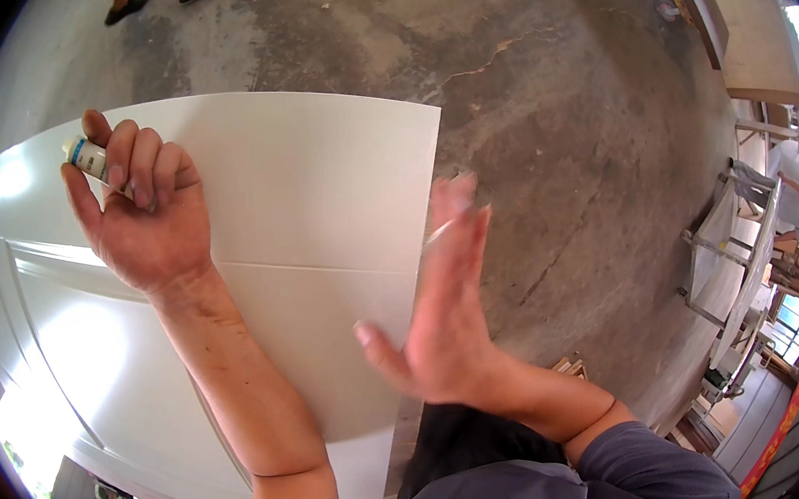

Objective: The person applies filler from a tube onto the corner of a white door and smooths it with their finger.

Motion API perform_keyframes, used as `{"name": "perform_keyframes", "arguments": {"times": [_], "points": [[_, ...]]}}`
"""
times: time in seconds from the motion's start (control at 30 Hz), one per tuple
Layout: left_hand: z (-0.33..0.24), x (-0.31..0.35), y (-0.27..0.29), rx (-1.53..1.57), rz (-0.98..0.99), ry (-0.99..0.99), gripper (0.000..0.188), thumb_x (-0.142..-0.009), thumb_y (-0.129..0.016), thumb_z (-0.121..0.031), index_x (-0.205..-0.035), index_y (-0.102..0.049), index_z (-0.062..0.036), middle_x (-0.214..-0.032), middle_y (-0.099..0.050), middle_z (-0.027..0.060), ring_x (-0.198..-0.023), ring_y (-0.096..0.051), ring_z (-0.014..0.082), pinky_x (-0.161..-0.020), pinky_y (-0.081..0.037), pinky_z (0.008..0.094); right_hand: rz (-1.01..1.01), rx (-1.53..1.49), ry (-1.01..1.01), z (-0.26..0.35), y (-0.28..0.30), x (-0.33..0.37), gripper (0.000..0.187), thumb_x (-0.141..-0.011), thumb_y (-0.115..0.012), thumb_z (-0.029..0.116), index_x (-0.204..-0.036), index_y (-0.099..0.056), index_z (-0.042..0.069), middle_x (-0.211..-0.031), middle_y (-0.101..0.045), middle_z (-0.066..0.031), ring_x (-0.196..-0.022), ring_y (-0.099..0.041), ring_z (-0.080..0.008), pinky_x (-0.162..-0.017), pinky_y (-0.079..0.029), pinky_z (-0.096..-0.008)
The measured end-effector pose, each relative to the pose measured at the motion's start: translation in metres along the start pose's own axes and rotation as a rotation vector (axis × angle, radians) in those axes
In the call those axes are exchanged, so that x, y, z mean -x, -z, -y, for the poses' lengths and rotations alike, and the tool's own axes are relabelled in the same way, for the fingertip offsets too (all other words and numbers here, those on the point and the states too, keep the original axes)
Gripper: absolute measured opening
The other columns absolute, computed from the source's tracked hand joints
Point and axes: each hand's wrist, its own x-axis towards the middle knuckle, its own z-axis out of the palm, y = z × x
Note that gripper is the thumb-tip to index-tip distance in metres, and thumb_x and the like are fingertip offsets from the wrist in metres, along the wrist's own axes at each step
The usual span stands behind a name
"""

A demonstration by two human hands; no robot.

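My left hand (pixel 150 212) is turned palm up over the far left part of a glossy white door panel (pixel 306 191). Its fingers curl around a small white bottle (pixel 88 159) with a blue band, and the thumb presses on its side. Part of the bottle is hidden behind the fingers. At the panel's right edge my right hand (pixel 445 313) is raised, its fingers stretched out and the thumb apart. Motion smears those fingertips, and I see nothing held there. The panel has raised moulding lines and bright reflections on its left side.
A stained concrete floor (pixel 584 152) lies beyond the panel. At the top left are another person's shoes (pixel 129 7). To the right stands a metal frame trolley (pixel 726 254), with a bending person (pixel 792 203) beside it. A large board (pixel 751 27) is at the upper right.
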Motion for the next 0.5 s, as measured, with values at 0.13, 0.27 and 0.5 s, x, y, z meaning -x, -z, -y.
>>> {"name": "perform_keyframes", "arguments": {"times": [0.13,0.27,0.5], "points": [[0.0,0.0,-0.003,0.0,-0.047,-0.003,0.041,-0.106,-0.061,-0.03,-0.13,-0.062,0.0027,-0.078,-0.045,-0.0002,-0.061,-0.034,0.0096,-0.054,-0.028,0.0265,0.207,0.146,-0.037,0.026,-0.002,-0.003,0.111,-0.088,-0.077,0.035,-0.168,-0.008,0.002,-0.169,-0.006,-0.0418,-0.156,-0.008,-0.0643,-0.108,-0.006,-0.0887],[-0.001,0.0,0.002,-0.01,-0.035,-0.01,0.038,-0.105,-0.063,-0.029,-0.128,-0.062,0.0012,-0.078,-0.045,-0.0013,-0.061,-0.035,0.0096,-0.054,-0.028,0.0265,0.187,0.171,-0.148,0.025,0.001,-0.028,0.107,-0.086,-0.08,0.036,-0.17,-0.018,0.014,-0.173,-0.013,-0.0331,-0.154,-0.017,-0.0615,-0.108,-0.013,-0.0885],[0.001,0.0,-0.003,0.005,-0.055,0.002,0.036,-0.106,-0.063,-0.03,-0.127,-0.063,-0.0004,-0.077,-0.044,-0.0016,-0.061,-0.035,0.0093,-0.055,-0.027,0.0266,0.164,0.236,-0.139,0.021,0.007,-0.048,0.109,-0.088,-0.079,0.034,-0.17,-0.013,0.008,-0.169,-0.007,-0.0415,-0.151,-0.02,-0.0665,-0.102,-0.019,-0.0901]]}}
